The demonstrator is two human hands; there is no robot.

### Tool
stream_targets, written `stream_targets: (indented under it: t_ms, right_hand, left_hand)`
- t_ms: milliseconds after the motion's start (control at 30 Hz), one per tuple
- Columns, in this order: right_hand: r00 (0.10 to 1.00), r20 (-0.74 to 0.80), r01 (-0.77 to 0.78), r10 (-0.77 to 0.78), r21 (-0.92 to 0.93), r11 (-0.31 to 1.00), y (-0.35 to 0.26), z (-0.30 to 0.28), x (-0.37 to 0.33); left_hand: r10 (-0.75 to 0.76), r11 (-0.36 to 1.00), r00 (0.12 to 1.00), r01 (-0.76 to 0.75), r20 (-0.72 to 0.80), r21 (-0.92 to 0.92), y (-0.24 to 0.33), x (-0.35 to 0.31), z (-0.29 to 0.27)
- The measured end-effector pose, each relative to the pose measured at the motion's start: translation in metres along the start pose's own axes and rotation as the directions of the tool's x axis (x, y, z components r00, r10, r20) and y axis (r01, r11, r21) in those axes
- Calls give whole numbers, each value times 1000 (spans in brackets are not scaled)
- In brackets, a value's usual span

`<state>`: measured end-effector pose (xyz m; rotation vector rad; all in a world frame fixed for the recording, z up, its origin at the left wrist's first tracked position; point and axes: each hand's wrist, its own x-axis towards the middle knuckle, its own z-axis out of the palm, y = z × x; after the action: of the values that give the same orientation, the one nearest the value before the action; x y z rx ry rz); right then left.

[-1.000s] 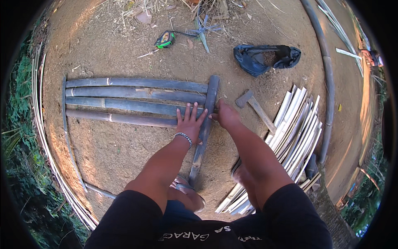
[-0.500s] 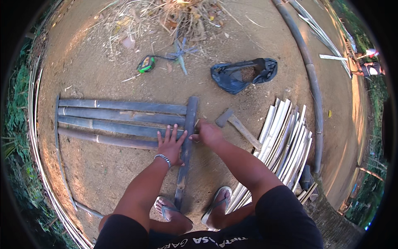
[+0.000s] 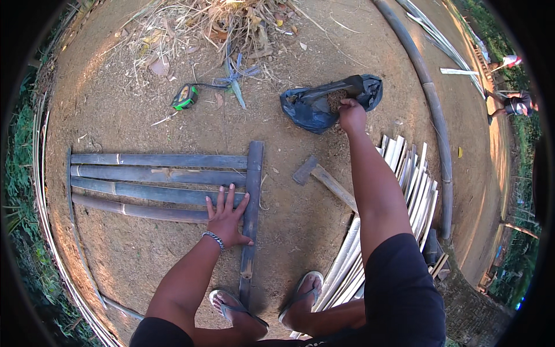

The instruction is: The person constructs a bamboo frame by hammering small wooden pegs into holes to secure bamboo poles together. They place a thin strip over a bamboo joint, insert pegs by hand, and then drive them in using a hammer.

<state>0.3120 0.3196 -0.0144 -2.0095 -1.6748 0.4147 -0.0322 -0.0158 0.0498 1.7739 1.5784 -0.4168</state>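
Observation:
My left hand (image 3: 226, 221), a chain bracelet at its wrist, lies with fingers spread over the lower dark bamboo slats (image 3: 156, 189), its thumb on the upright bamboo piece (image 3: 253, 191) that crosses their right ends. Farther off, my right hand (image 3: 352, 117) is at the opening of a black plastic bag (image 3: 308, 115) holding small brown bits. Its fingers are bent together at the bag's contents; whatever they pinch is too small to make out. Between the upright piece and a stack of split bamboo strips (image 3: 417, 185) lies a hatchet (image 3: 330, 184) with a wooden handle.
A green and black tape measure (image 3: 185, 96) lies at the far left, near a blue cord knot (image 3: 233, 75) and a heap of dry stalks (image 3: 248, 20). One long bamboo pole (image 3: 432, 104) runs along the right. Another person (image 3: 514, 104) is at the far right.
My right hand has left the upright bamboo piece and reached away to the black bag. My left hand stays on the slats. The view has shifted slightly.

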Motion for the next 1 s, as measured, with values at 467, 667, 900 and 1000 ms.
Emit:
stream_targets:
  t_ms: [467,667,900,1000]
  right_hand:
    - [993,63,-78,95,-235,969,-26,20,-3]
    - [991,83,-85,109,-254,963,-35,21,-5]
    - [995,-86,65,-44,254,965,12,17,12]
    - [992,9,-113,128,531,839,6,1,3]
  left_hand:
    - [15,1000,1000,-15,-23,-11,-8,1,5]
    - [-15,1000,1000,15,-13,2,-4,-5,0]
    - [18,1000,998,-20,-67,-24,-6,-2,4]
    - [30,999,997,-32,-77,-30,-6,-2,5]
